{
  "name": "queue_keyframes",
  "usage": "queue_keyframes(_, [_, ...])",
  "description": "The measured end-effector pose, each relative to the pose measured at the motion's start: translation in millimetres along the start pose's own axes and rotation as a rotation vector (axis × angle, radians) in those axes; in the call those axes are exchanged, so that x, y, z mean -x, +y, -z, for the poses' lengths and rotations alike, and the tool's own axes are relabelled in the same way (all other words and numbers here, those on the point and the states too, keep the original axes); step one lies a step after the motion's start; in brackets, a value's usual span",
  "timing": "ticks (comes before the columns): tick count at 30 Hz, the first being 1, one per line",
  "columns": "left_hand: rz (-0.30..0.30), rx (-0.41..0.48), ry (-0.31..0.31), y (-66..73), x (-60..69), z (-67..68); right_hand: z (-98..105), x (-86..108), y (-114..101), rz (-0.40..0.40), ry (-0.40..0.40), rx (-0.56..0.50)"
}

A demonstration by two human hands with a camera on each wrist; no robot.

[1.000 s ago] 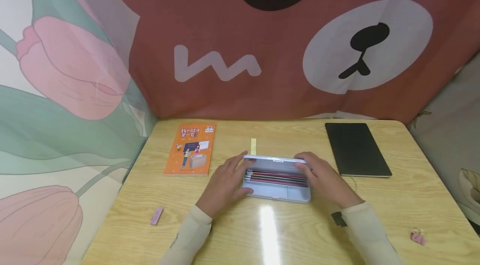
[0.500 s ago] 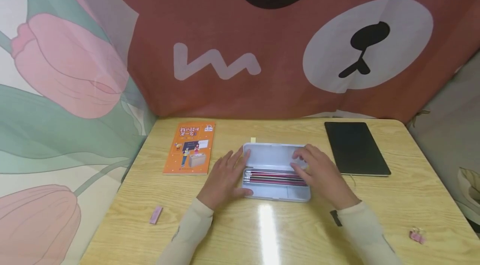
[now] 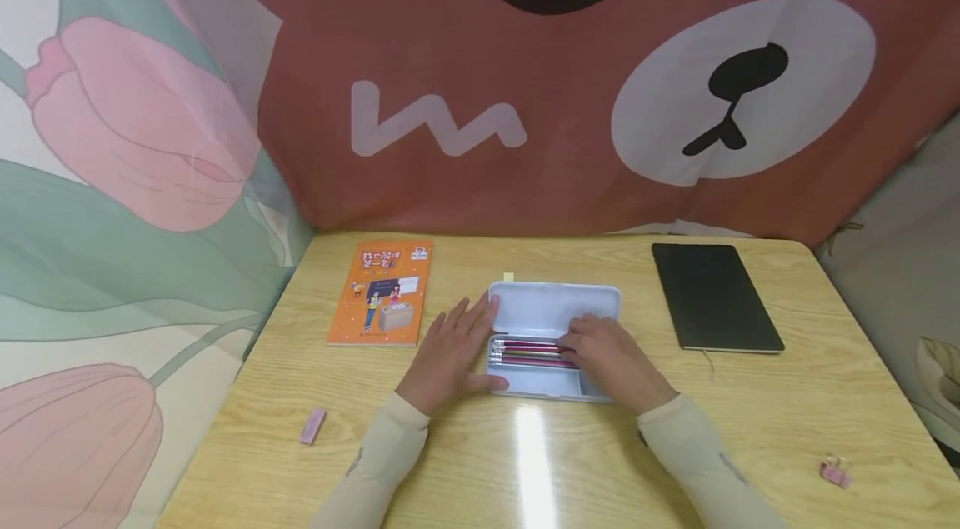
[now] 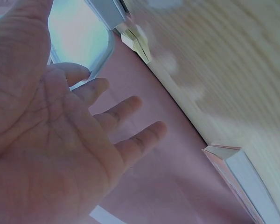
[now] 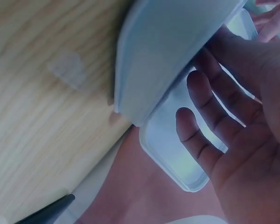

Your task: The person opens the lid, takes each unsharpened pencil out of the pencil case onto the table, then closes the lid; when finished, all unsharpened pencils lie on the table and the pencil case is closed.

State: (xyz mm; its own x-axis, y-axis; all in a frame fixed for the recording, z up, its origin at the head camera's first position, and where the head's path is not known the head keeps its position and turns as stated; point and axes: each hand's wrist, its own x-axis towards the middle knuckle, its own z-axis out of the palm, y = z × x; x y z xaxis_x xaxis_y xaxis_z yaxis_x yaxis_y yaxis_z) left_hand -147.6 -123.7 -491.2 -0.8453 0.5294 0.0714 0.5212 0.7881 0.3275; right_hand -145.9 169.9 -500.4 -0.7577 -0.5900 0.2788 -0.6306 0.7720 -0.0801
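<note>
A pale pencil case (image 3: 543, 383) lies on the table with its lid (image 3: 555, 306) raised and leaning back. Several pencils (image 3: 525, 351), red and dark, lie side by side in its rear compartment. My left hand (image 3: 447, 358) rests at the case's left end, thumb over the front edge and fingers stretched along the lid's side. In the left wrist view the left hand's (image 4: 60, 130) fingers are spread. My right hand (image 3: 611, 358) reaches into the case's right part, its fingertips at the pencils. In the right wrist view the right hand's (image 5: 242, 121) thumb and index tips are hidden.
An orange book (image 3: 380, 293) lies back left and a black notebook (image 3: 716, 296) back right. A small pink object (image 3: 312, 426) is at left, pink clips (image 3: 835, 472) at right. A yellow strip (image 3: 508, 276) shows behind the lid. Printed cloth (image 3: 442, 196) hangs behind the table.
The lid has swung further back from half-open. My right hand has left the lid and moved left and down into the case, over the pencils. The left hand has stayed nearly still.
</note>
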Motion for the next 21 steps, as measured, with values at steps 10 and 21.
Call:
queue_keyframes(10, [0.004, -0.007, -0.006, 0.7, -1.0, -0.1, -1.1, 7.5, -0.2, 0.008, -0.005, 0.078])
queue_keyframes(21, [0.007, -0.022, -0.014, 1.2, -1.3, -0.9, 33.6, 53.0, 27.3, 0.100, 0.118, -0.016])
